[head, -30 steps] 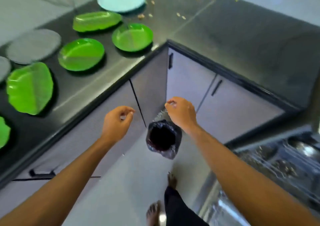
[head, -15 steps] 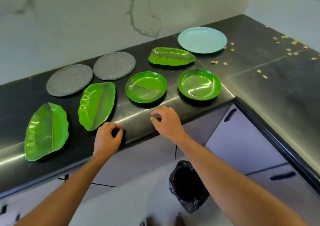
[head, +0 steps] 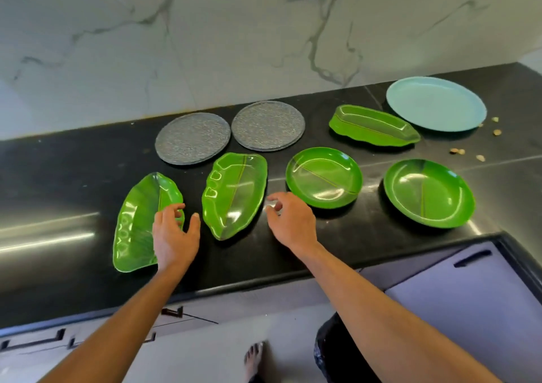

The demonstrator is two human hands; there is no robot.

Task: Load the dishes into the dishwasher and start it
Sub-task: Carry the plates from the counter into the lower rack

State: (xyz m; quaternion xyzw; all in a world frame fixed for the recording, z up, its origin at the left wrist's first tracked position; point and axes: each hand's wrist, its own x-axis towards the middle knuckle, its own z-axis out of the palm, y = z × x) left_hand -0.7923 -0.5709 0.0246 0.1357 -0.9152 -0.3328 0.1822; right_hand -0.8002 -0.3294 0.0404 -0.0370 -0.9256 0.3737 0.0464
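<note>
Plates lie flat all over the black table (head: 58, 177), and no hand has one, so I think the job is at the step of picking up a dish. Both hands reach out over the near row. The left hand (head: 176, 236) hangs over the right edge of the left leaf plate (head: 133, 227), with its thumb pointing toward the middle leaf plate (head: 234, 194). Its grip is wide and loose and has hold of nothing. The right hand (head: 290, 224) is just beside the other edge of the middle leaf plate, between it and a round green plate (head: 324, 177). Its fingers are bent a little, and its grip is empty too. I cannot tell if either hand touches a plate or the table. So the middle leaf plate sits between the two grips, and it looks like the one to pick. It lies flat, so the next move needs fingers to slip under its rim, close on it and lift. The shiny plate may slide. The dishwasher is not in view, so the plate must then be carried to it. A blue plate (head: 435, 103) sits at the far right, well away from both hands.
</note>
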